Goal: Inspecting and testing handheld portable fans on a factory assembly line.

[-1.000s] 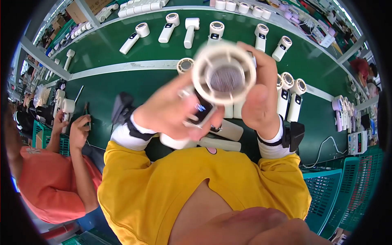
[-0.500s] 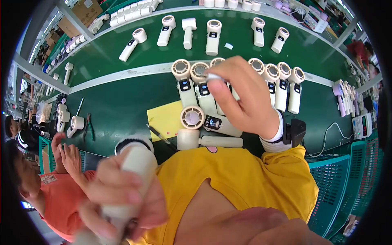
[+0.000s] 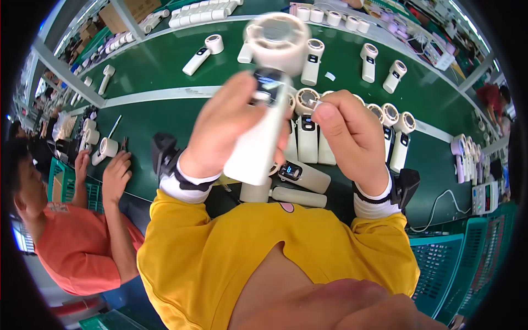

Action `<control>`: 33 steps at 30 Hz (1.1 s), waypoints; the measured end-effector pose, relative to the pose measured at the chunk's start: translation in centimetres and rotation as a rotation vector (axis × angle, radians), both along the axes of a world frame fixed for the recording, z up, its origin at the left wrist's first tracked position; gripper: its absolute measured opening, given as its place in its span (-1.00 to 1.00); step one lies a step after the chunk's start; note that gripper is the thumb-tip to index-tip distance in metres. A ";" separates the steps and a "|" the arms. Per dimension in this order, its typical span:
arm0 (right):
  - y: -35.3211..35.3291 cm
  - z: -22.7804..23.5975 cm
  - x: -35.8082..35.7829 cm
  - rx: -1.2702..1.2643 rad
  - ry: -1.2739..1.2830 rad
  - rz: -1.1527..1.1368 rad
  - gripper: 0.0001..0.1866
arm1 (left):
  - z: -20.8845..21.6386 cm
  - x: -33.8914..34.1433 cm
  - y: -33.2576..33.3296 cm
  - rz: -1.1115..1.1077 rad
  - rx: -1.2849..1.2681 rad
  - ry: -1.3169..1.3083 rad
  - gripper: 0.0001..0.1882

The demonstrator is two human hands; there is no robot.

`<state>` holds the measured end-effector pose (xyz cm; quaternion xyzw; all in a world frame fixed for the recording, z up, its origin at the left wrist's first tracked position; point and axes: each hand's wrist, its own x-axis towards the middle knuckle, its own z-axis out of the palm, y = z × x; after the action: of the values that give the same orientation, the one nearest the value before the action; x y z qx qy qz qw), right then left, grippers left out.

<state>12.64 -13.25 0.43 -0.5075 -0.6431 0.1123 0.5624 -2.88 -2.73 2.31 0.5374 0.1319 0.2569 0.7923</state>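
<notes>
On my feed the wearer has on a bright yellow top (image 3: 220, 247), its neckline running down to a small notch at the front, with a pink oval mark (image 3: 286, 207), dark-edged, on the chest. Past the yellow sleeves (image 3: 379, 224) I see white cuffs (image 3: 377, 208), each crossed by a black strap (image 3: 190, 182) carrying a chunky, angular black module (image 3: 405, 188).

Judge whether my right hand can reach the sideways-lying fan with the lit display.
Probably yes: nothing covers the fan's handle, and the right hand is near. But it pinches a small pale piece, which may need putting down first.
</notes>
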 end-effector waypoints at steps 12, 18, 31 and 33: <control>-0.9 1.3 0.9 -0.153 -0.126 0.169 -0.83 | -2.3 0.7 0.7 -0.344 0.051 -0.169 -0.59; 0.4 -0.4 -0.1 -0.048 -0.073 -0.063 -0.80 | -3.5 1.4 0.8 0.040 0.725 -0.160 -0.54; 1.0 -0.1 0.5 -0.198 -0.024 0.030 -0.78 | -3.5 2.1 1.6 0.037 1.064 -0.193 -0.64; 1.0 -0.4 0.5 -0.181 0.020 0.054 -0.78 | -3.5 2.2 0.8 0.038 0.747 -0.232 -0.61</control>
<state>13.18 -12.22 0.06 -0.5374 -0.6380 0.1903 0.5176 -0.66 -1.90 -1.15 0.7537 -0.0514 0.3608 0.5469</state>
